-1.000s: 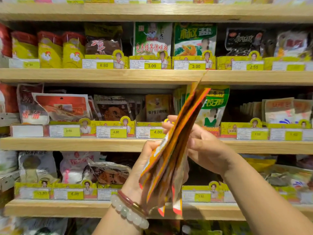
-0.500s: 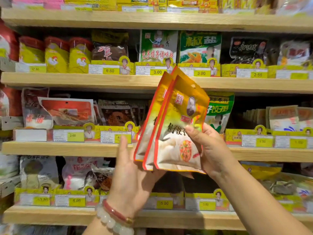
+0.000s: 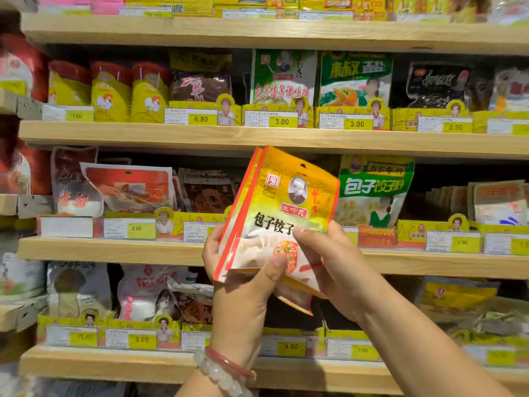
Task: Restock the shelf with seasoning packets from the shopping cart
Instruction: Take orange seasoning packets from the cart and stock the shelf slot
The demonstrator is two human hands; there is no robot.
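A small stack of orange-yellow seasoning packets (image 3: 283, 202) with a dumpling picture is held upright in front of the middle shelf (image 3: 114, 249). My left hand (image 3: 243, 293) grips the stack's lower left edge, thumb pressed on the front. My right hand (image 3: 329, 267) pinches the lower right side, fingers over the printed text. Both hands hide the packets' lower part, and the stack hides the shelf slot behind it. The shopping cart is out of view.
Wooden shelves hold rows of packets behind yellow price tags. A green dumpling-seasoning packet (image 3: 375, 190) stands just right of the stack. Dark and red packets (image 3: 209, 193) fill the slots to the left. A green-white packet (image 3: 283, 78) stands on the upper shelf.
The stack was edge-on to me; it has turned to face me, risen a little, and squared up. My left hand shifted from behind the stack to gripping its lower left edge.
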